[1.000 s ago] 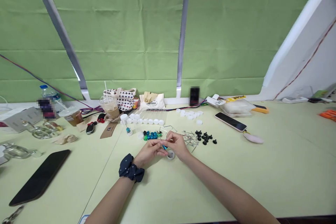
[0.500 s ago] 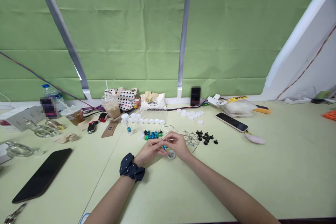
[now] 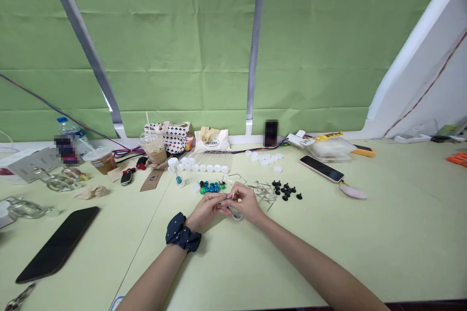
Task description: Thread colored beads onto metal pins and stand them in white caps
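smooth, softly sheened tabletop (image 3: pixel 365 248), creased matt cloth-like green blind (image 3: pixel 153 48) hanging over there, thin shiny metal wires (image 3: pixel 268 192), glossy black plastic-looking pieces (image 3: pixel 285 198), shiny blue ones (image 3: pixel 212 188) nearby, smooth white plastic caps (image 3: pixel 217 168), gathered cloth scrunchie (image 3: pixel 176 229), brown paper card (image 3: pixel 151 181)

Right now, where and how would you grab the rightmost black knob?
I'd pinch the rightmost black knob by its round rim, coming from the right. That rim looks like its broadest part, and the other black knobs sit to its left. The right hand is nearer; the narrow part is too small to judge.
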A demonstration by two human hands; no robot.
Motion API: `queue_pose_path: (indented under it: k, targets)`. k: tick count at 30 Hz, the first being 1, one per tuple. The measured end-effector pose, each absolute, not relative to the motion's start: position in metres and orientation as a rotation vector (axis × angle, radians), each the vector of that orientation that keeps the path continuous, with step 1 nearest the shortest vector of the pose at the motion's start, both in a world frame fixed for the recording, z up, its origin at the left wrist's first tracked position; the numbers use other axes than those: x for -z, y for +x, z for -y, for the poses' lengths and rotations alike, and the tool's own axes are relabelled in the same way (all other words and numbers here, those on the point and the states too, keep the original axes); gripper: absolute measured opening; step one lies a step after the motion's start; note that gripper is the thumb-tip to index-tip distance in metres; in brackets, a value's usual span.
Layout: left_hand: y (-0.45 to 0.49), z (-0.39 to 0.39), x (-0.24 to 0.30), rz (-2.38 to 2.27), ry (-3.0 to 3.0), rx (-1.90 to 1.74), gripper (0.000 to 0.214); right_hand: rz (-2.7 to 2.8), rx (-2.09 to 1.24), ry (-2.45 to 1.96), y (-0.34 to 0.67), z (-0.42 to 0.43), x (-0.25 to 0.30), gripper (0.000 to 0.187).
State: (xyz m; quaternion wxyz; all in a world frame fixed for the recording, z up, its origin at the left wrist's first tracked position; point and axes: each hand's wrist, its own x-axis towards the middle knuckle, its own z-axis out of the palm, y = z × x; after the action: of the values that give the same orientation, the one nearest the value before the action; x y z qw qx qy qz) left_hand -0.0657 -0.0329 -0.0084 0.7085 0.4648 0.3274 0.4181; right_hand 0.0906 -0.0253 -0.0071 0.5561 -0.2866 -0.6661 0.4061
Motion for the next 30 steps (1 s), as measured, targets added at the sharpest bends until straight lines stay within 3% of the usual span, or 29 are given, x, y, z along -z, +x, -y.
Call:
queue_pose_path:
  k: [11,21,30]
  targets:
    - [-0.066,0.034,0.007,-0.748,1.054,-0.959,0.031,1.694,-0.901,-0.628,0.099,0.028,0.0,0.017]
    - [-0.067,0.032,0.01,-0.742,1.07,-0.954,0.035,1.621,-0.775,-0.711,0.09,0.031,0.002,0.029]
    - [-0.061,0.037,0.001,-0.856,1.259,-1.077,0.04,1.346,-1.118,-0.77,0.088,0.02,0.02,0.034]
